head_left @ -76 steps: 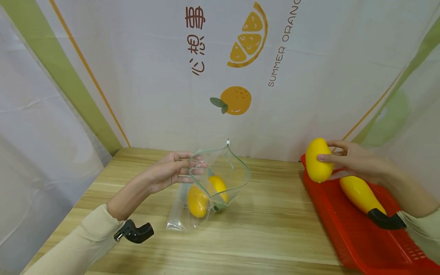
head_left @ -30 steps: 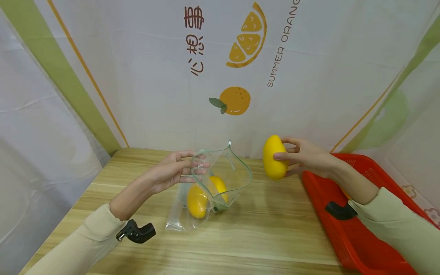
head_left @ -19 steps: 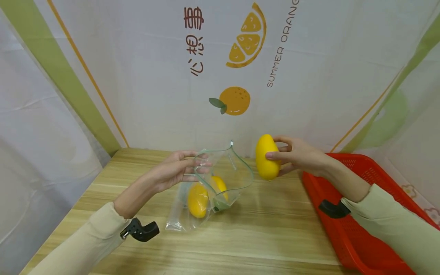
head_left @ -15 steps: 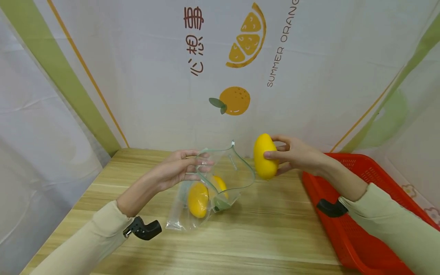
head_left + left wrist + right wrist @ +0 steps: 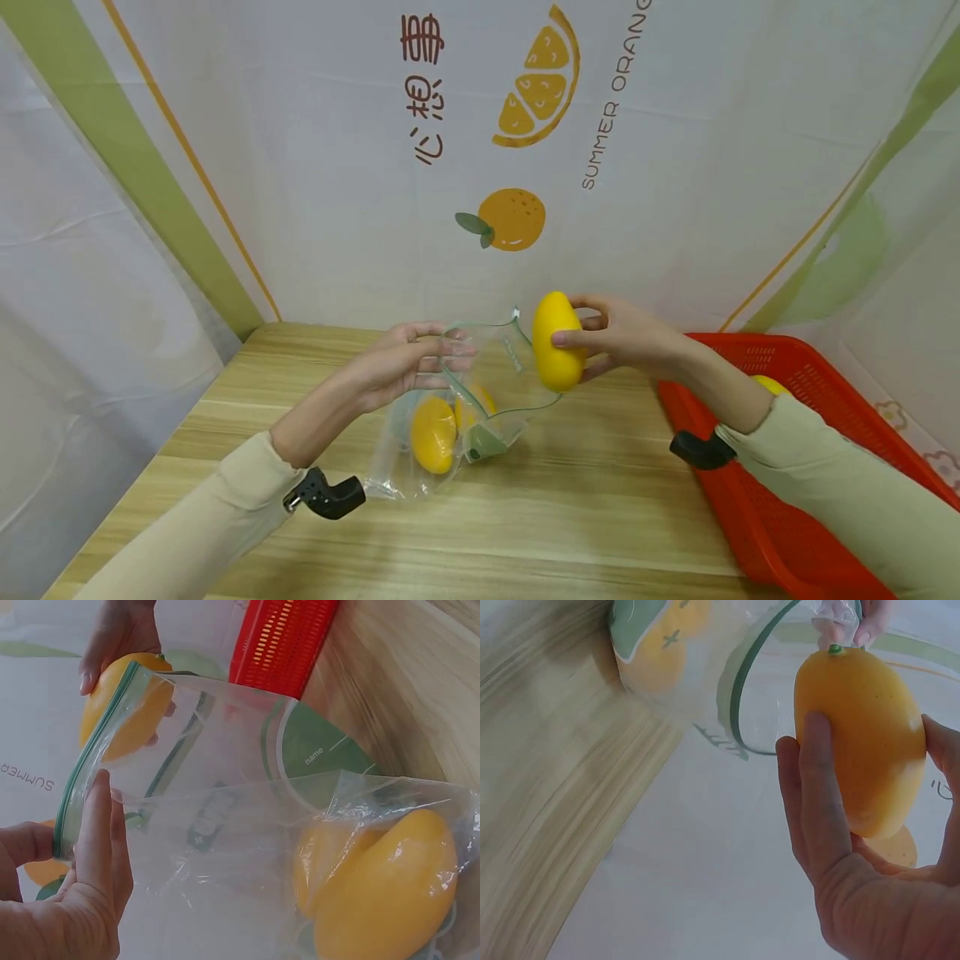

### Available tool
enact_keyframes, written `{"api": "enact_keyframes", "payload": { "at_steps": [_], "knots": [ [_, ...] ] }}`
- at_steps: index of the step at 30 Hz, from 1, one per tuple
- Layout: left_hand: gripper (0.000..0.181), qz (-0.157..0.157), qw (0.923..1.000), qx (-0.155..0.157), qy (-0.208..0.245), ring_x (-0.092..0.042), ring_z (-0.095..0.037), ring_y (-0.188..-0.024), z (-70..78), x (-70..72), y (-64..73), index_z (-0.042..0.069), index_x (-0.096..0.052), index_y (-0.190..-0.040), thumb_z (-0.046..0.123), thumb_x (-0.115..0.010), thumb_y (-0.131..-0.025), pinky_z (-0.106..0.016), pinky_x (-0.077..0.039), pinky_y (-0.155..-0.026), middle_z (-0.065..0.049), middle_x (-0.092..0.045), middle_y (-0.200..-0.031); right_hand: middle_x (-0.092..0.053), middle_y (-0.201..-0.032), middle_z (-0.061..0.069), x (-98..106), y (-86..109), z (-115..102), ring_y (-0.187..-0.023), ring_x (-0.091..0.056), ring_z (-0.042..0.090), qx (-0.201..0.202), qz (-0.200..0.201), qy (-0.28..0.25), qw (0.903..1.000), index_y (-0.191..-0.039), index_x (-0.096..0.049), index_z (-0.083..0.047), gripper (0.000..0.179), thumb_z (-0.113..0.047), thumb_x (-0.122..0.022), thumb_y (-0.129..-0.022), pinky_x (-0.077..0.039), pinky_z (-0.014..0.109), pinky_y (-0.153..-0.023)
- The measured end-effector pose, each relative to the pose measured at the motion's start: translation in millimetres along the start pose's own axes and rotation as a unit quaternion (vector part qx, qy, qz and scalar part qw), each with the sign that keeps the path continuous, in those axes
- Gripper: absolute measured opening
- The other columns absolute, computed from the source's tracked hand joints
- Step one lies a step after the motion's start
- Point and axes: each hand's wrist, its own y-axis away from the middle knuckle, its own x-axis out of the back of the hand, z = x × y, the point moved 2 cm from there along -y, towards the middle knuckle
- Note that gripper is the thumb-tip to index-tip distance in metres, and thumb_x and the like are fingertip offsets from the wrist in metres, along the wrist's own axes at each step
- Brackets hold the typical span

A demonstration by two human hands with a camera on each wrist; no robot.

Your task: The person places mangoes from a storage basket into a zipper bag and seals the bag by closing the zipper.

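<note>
A clear zip-lock bag (image 5: pixel 501 354) with green print stands on the wooden table, its mouth spread wide. My left hand (image 5: pixel 397 362) grips the near-left edge of that mouth, the bag film between thumb and fingers (image 5: pixel 97 847). Two yellow mangoes lie low inside, the front mango (image 5: pixel 433 435) partly covering the rear mango (image 5: pixel 474 406). Held between the thumb and fingers of my right hand (image 5: pixel 630 333) is another mango (image 5: pixel 557 346), which overlaps the right side of the bag's mouth in the head view. Its green stem end (image 5: pixel 835 649) points towards the opening in the right wrist view.
A red plastic basket (image 5: pixel 757 533) stands on the right of the table (image 5: pixel 525 533), below my right forearm. Part of one more mango (image 5: pixel 769 384) shows inside it. A white curtain (image 5: pixel 337 208) with printed oranges hangs behind the table.
My right hand has carried the mango leftward from above the red basket to the bag's mouth. My left hand and the bag's mouth have shifted slightly right.
</note>
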Motion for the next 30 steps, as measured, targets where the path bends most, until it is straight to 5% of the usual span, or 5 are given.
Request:
{"api": "enact_keyframes", "payload": {
  "at_steps": [21,30],
  "knots": [
    [0.044,0.0,0.9999,-0.002,0.015,-0.065,-0.03,-0.115,1.2,-5.9,-2.1,-0.011,-0.038,-0.144,0.001,-0.051,-0.104,-0.032,-0.06,-0.084,-0.03,-0.053,-0.139,-0.061,-0.124,0.024,-26,-12.9,-2,-0.101,-0.068,0.04,-0.002,-0.013,0.011,0.9998,-0.149,-0.034,-0.005,0.073,-0.025,-0.078,-0.093,-0.06,0.053,-0.08],
    [0.041,0.034,0.9983,-0.018,0.044,-0.071,-0.022,-0.101,3.8,-1.1,1.1,-0.012,-0.039,-0.141,-0.002,-0.053,-0.104,-0.03,-0.06,-0.079,-0.02,-0.062,-0.128,-0.055,-0.134,0.028,-12,-5.2,1,-0.107,-0.066,0.039,0.0,-0.009,-0.018,0.9998,-0.15,-0.033,-0.006,0.069,-0.022,-0.074,-0.096,-0.058,0.052,-0.087]
  ]
}}
